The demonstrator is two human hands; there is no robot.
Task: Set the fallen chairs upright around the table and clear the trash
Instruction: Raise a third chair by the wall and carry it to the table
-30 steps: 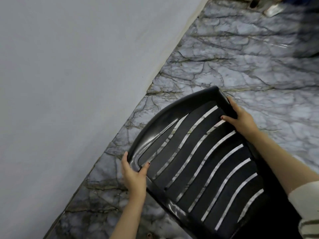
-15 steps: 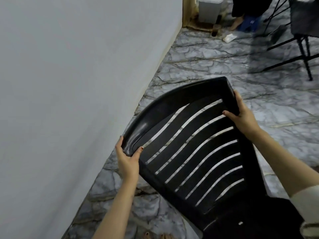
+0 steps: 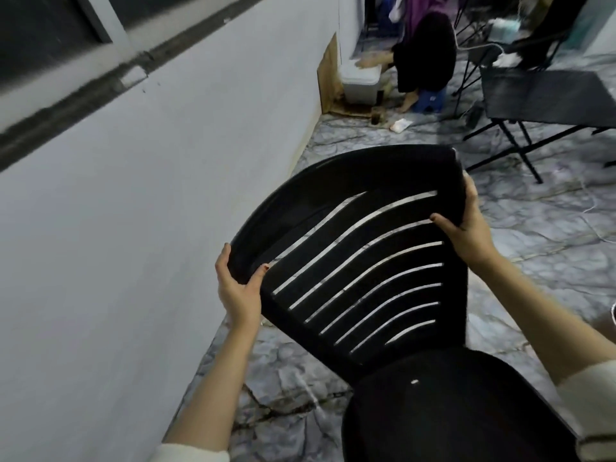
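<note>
The chair-righting step is in hand: the left hand [image 3: 238, 288] and right hand [image 3: 468, 225] each clamp a top corner of the black chair's [image 3: 360, 261] slatted backrest, its seat below the grip. Next, I judge, its legs must settle on the marble floor [image 3: 550, 261] near the table [image 3: 546, 98] beyond the grip

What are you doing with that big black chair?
A person is holding the black plastic chair by the top of its slatted back, left hand on one corner and right hand on the other. The chair is tilted beside the white wall. A black folding table stands further off on the marble floor.
</note>
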